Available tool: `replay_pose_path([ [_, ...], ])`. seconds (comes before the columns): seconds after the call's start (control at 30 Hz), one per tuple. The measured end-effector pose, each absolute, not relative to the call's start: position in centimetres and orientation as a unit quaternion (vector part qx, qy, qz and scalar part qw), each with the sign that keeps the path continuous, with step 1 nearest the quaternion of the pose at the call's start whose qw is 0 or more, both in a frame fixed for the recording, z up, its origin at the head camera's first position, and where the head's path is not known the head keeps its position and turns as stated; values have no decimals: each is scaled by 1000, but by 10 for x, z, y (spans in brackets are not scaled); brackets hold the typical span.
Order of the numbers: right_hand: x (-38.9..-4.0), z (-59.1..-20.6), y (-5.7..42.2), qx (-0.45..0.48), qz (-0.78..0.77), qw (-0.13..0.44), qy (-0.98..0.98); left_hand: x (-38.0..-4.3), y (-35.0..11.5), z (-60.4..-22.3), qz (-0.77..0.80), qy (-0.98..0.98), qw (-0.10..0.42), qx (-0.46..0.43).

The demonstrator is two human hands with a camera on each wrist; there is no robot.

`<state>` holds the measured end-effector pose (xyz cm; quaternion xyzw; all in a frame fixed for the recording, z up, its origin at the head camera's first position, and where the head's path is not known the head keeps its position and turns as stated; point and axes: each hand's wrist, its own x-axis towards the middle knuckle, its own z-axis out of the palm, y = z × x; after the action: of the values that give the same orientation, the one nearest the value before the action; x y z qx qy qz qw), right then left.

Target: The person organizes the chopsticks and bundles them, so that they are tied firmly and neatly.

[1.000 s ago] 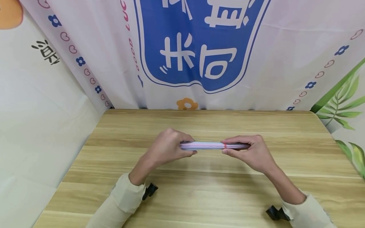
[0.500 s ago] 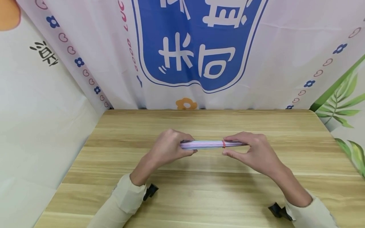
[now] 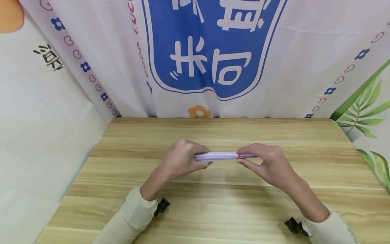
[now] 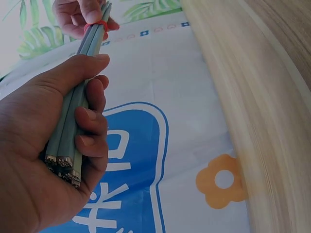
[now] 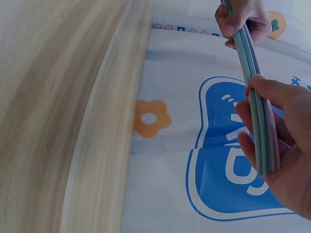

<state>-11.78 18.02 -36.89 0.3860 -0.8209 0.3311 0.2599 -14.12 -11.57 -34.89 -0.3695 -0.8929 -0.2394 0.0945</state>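
Observation:
Level above the table, a bundle of chopsticks (image 3: 217, 156) lies crosswise between both hands, in pale green, blue and pink-lilac tones. A red rubber band (image 3: 239, 156) circles it towards its right end. My left hand (image 3: 182, 157) grips the left part, fingers curled round it; in the left wrist view the square patterned ends of the chopsticks (image 4: 63, 160) show by the palm. My right hand (image 3: 271, 164) pinches the band and bundle between thumb and fingertips. In the right wrist view, the thumb lies at the rubber band (image 5: 249, 90), with the chopsticks' tips near the palm.
The wooden table (image 3: 195, 210) spreads below the hands. A printed curtain (image 3: 304, 61) hangs along its far edge, with a white wall covering (image 3: 45, 135) on the left. Black wrist cameras sit under both cuffs.
My right hand loosened slightly, then closed again at the band, and has shifted a little left. The band sits slightly nearer my left hand, which has barely moved.

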Motion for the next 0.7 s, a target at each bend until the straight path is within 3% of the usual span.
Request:
replay_pose_path([
  [0.4,-116,-369,160,377,329,281,-819,-138,-111,-349,-241,-891,102,-370],
  [0.7,-113,-354,183,355,299,184,-867,-140,-113,-350,-247,-897,86,-355],
])
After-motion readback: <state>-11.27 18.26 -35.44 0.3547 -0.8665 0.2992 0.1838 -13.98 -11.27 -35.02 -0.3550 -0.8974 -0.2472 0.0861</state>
